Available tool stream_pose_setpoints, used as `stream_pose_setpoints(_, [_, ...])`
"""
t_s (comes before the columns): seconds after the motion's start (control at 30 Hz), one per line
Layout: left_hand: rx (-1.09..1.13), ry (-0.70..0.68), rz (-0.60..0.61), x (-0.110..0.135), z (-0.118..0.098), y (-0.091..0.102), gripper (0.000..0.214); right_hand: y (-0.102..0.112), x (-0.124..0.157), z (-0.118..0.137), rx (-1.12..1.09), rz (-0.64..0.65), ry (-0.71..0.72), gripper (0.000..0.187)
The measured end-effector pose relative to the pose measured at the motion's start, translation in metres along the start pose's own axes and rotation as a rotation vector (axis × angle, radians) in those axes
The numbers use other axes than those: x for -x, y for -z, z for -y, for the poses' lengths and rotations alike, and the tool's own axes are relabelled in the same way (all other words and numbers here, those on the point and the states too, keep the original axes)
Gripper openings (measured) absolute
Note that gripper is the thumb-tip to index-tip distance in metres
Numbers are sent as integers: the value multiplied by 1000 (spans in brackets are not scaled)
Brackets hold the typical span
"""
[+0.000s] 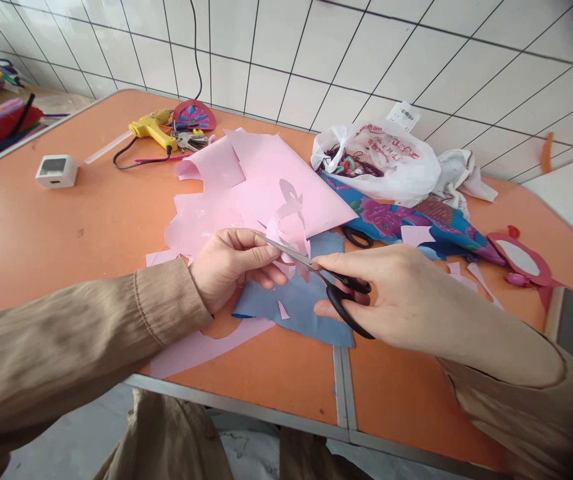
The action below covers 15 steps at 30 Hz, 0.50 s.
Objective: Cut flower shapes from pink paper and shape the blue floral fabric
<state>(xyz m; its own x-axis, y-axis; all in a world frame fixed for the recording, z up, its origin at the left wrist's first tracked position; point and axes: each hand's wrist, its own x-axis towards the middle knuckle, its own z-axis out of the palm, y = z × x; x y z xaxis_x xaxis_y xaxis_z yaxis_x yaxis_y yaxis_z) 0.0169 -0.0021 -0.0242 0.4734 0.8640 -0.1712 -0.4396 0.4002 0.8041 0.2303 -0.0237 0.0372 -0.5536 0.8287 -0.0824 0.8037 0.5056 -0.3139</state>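
Observation:
My right hand [391,293] grips black-handled scissors [336,287], blades pointing left into a small pink paper cut-out [294,230]. My left hand [234,263] pinches that pink piece from the left, fingers closed on it. Under both hands lies a blue sheet [306,303] on the orange table [66,227]. A large pink sheet [261,183] with cut edges lies just behind the hands. Small pink scraps dot the blue sheet.
A yellow glue gun [154,128], keys [186,140] and a white box [56,170] sit far left. A white plastic bag [381,160], floral cloth [406,223], second scissors [357,237] and a red-rimmed mirror [519,257] lie right. A pink strip [206,347] nears the front edge.

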Motion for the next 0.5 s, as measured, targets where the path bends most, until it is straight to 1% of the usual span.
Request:
stream_pose_setpoints(0.2, [19, 3, 16, 0, 0, 0, 24, -1, 0, 0, 11, -13, 5, 20])
stream_pose_setpoints(0.5, [18, 15, -6, 1, 0, 0, 25, -8, 2, -8, -21, -60, 88, 29])
